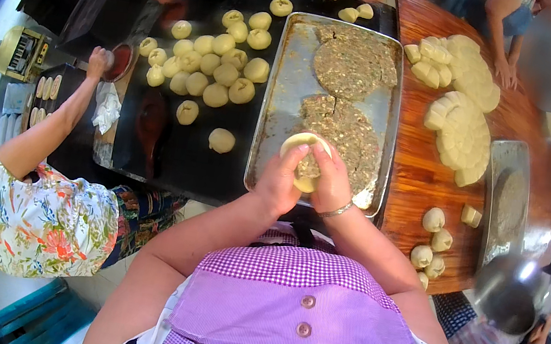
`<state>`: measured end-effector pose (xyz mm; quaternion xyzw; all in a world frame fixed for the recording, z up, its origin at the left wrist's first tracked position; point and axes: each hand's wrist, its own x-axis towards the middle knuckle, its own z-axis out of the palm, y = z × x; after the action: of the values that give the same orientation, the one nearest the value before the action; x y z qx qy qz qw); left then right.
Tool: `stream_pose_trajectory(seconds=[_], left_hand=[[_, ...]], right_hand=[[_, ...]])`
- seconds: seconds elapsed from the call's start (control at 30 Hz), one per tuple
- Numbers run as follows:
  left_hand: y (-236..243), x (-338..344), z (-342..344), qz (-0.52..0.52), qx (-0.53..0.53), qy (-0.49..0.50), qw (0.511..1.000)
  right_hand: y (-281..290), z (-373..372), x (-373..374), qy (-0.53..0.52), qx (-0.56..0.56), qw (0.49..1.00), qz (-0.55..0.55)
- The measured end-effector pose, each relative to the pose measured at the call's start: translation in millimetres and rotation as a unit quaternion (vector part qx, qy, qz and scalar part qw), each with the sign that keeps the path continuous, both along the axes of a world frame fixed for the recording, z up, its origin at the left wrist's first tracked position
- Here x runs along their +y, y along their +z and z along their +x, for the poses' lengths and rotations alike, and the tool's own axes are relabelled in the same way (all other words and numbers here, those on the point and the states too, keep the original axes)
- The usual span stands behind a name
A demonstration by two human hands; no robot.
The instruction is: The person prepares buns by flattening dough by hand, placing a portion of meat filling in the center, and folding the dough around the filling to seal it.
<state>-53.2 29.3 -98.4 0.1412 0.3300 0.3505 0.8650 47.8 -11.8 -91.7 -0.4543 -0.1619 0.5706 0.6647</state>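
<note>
Between both hands I hold a round of pale dough (304, 139) cupped around a lump of brownish, nutty-looking filling (308, 168). My left hand (278, 181) curls around its left side, and my right hand (333, 181), with a bracelet at the wrist, closes on the other side. My thumbs lie near the filling at the dough's upper edge. The dough is above the near end of a metal tray (285, 65). On that tray sit two big flattened mounds of the same filling, one far (353, 69) and one nearer (347, 129), partly hidden by my hands.
Several round filled dough balls (215, 95) cover the black worktop (216, 181) on the left. Portioned dough (460, 133) and smaller balls (421, 255) rest on the wooden table (411, 157) at right. A co-worker's hand (98, 62) reaches toward a red bowl (120, 61); other people work across the table.
</note>
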Motion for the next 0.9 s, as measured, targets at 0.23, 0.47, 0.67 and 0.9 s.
stream_pose_trajectory(seconds=[0.23,0.47,0.67,0.9], left_hand=[[3,-18,22,0.168,0.156,0.039,0.973],[11,9,18,0.119,-0.014,0.006,0.993],[35,-1,27,0.182,0.081,0.016,0.980],[20,12,28,0.254,0.149,-0.006,0.956]], right_hand=[[-9,-5,-7,-0.115,-0.095,0.989,-0.022],[4,9,4,-0.082,0.064,0.995,0.003],[11,15,7,-0.072,-0.065,0.995,0.020],[17,-4,19,-0.142,-0.131,0.981,-0.008]])
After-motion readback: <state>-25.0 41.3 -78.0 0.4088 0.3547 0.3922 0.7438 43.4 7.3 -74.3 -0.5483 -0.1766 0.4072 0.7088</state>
